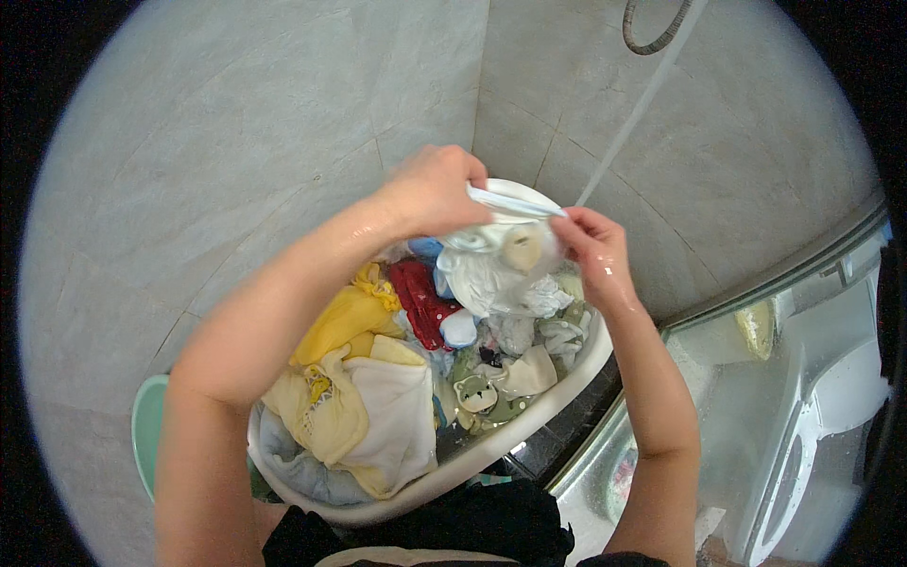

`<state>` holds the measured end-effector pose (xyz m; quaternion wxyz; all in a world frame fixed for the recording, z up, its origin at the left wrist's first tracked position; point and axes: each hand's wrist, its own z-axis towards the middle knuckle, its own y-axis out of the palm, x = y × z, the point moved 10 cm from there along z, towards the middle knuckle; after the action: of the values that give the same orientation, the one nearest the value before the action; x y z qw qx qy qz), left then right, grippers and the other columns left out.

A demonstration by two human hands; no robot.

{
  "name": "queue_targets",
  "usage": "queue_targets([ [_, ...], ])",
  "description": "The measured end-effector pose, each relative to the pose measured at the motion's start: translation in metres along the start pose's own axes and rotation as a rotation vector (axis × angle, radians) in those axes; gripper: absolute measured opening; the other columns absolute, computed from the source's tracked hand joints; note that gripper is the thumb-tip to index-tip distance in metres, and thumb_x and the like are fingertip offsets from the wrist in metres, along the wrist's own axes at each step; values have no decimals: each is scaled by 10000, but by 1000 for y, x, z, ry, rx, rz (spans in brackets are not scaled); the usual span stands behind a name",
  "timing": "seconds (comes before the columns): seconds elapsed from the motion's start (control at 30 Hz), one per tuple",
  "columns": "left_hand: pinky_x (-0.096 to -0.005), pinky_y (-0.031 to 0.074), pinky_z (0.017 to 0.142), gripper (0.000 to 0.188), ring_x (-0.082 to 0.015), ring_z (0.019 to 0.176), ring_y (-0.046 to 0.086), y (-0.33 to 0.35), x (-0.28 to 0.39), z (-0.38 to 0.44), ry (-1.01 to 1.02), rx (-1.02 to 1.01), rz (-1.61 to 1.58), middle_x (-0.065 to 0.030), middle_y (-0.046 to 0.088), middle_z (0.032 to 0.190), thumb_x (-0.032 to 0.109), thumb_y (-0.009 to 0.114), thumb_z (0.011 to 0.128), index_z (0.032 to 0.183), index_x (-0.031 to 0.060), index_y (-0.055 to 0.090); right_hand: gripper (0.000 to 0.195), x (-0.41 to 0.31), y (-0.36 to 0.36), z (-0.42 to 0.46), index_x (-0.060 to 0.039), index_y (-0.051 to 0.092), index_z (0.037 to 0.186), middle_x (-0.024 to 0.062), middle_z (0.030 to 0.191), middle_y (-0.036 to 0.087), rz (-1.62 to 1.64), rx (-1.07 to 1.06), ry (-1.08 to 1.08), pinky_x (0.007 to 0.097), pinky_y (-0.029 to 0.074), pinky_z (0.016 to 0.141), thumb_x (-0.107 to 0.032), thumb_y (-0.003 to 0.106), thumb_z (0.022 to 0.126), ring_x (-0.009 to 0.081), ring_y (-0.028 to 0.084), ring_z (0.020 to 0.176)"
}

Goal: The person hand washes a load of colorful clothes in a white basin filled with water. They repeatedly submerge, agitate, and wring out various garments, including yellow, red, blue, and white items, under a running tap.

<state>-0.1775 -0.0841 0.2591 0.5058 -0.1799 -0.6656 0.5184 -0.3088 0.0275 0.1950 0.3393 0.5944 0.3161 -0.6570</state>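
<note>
Between my left hand (443, 188) and my right hand (595, 248), a wet white cloth garment (506, 255) hangs by its stretched upper edge, with a blurred beige patch on it. Both hands pinch that edge over the far end of a white plastic tub (496, 453). Water and many small clothes fill the tub. Yellow cloth (347, 319) and a white cloth with pale yellow trim (393, 411) lie at the left. Dark red dotted cloth (421, 301) is in the middle. A green piece with an animal face (475, 393) floats near the right rim.
Grey tiled walls meet in a corner behind the tub. A shower hose (655, 42) hangs at the top right beside a slanting pale rail or stream. A curved glass screen (765, 305) stands at the right, and a mint green basin (147, 432) is at the left.
</note>
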Motion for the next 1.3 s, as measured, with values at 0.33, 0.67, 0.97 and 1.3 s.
queue_targets([
  [0.33,-222,365,538,273,-44,604,464,5,-30,16,-168,-164,-817,22,569,709,340,616,737,892,115,607,235,-131,-46,-2,-5,625,851,51,705,600,-461,214,-297,229,437,549,-202,645,724,95,539,606],
  [0.67,-273,407,650,372,-125,776,478,85,-114,6,-450,-29,-664,-45,535,873,335,573,769,1005,51,537,406,88,-76,31,-48,558,1032,166,950,575,-1074,-35,67,355,434,770,-288,624,711,279,560,863],
  [0.97,-234,418,551,246,-114,650,507,137,-143,-29,-555,-145,-831,-37,550,772,221,588,762,920,37,549,421,257,20,-16,-118,428,1207,185,1202,413,-1576,-460,5,389,311,947,-215,452,798,342,379,1108],
  [1.3,-230,437,592,159,-109,671,542,136,-143,-81,-512,-298,-854,-25,567,763,187,568,775,871,60,554,304,179,13,1,-37,596,958,169,839,607,-1448,-456,51,394,396,827,-246,512,754,292,582,818],
])
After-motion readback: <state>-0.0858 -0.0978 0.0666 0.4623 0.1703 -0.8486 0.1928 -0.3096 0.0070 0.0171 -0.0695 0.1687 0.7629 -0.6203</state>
